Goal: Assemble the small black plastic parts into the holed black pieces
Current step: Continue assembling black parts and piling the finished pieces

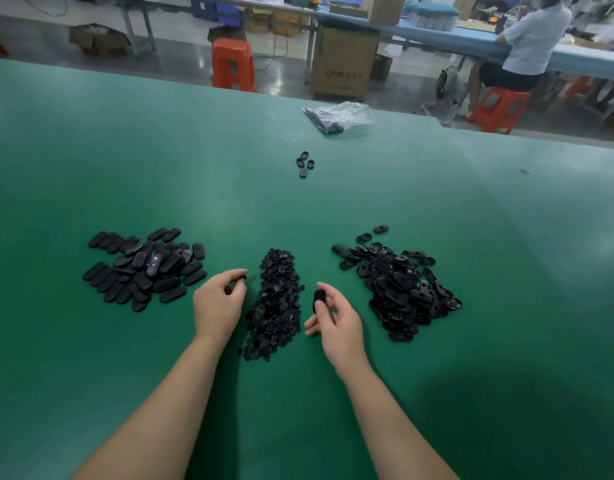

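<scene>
Small black part [242, 278] pinched in left hand [217, 301]; oval holed piece [318, 299] gripped in right hand [336, 325]. Between hands, small-parts heap [274, 303]; holed-piece pile [399, 289] right, assembled pile [143, 268] left, on green table [333, 202].

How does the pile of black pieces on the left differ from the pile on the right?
The left pile shows smooth, closed oval backs; the right pile shows pieces with holes and open undersides. The left pile lies mostly flat, partly in rows; the right pile is heaped and jumbled. Both are black ovals of similar size on the green table.
</scene>
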### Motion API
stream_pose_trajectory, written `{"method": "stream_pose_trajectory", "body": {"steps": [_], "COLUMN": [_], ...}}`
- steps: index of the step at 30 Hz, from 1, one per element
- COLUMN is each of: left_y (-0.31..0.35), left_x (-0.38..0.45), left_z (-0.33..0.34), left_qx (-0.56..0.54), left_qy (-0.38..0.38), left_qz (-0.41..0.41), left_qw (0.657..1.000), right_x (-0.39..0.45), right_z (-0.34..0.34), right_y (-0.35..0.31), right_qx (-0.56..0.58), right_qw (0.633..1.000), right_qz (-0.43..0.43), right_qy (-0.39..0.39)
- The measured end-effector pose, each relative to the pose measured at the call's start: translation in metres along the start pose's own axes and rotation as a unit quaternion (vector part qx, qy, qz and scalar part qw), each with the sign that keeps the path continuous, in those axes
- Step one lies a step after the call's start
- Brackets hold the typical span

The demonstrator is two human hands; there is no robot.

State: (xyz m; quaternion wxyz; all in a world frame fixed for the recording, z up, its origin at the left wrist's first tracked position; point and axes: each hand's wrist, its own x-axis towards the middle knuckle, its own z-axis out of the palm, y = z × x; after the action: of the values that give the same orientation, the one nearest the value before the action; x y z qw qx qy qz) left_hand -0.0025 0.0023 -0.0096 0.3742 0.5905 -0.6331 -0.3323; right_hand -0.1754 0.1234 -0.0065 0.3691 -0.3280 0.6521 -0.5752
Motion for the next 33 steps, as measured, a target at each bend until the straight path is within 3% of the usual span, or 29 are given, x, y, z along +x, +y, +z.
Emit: {"method": "stream_pose_trajectory", "body": {"steps": [6, 21, 33], "left_y": [0.001, 0.001, 0.024], "left_x": [0.0, 0.001, -0.003], "left_z": [0.0, -0.001, 0.0], "left_qx": [-0.036, 0.007, -0.236], "left_qy": [0.0, -0.017, -0.084], "left_qz": [-0.008, 0.021, -0.088], "left_qw": [0.999, 1.0, 0.964], "right_x": [0.001, 0.001, 0.0], "right_z": [0.001, 0.003, 0.004], "right_y": [0.004, 0.001, -0.001], "right_qx": [0.025, 0.003, -0.018], "right_qw": [1.0, 1.0, 0.999], "right_qz": [0.006, 0.007, 0.016], "right_qy": [0.018, 0.019, 0.028]}}
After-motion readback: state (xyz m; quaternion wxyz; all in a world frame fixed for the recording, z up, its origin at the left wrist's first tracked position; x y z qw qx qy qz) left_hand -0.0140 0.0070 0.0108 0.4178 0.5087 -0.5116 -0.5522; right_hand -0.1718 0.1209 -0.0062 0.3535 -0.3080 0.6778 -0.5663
